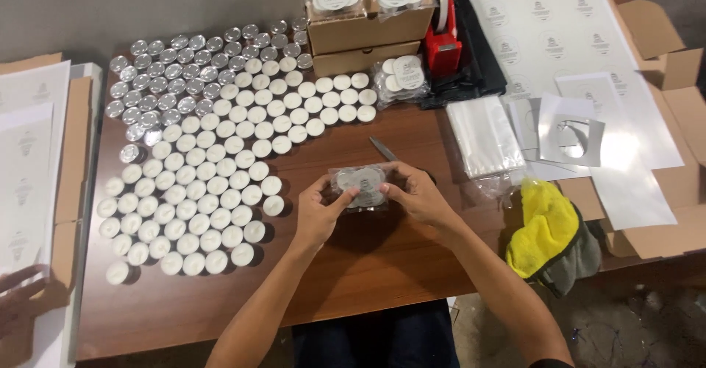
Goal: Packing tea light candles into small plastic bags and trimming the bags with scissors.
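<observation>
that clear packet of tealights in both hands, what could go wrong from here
1. The clear packet is pinched only by fingers of the left hand and right hand; tealights might slip out if it is unsealed.
2. The left forearm lies close to the loose tealights; a sweep could scatter them.

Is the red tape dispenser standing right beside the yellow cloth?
No, the red tape dispenser stands at the table's far edge beside the cardboard boxes, well apart from the yellow cloth near the front.

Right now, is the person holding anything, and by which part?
Yes. Both hands hold a small clear bag of tea-light candles above the table. The left hand pinches its left edge, the right hand its right edge, thumbs on top.
</observation>
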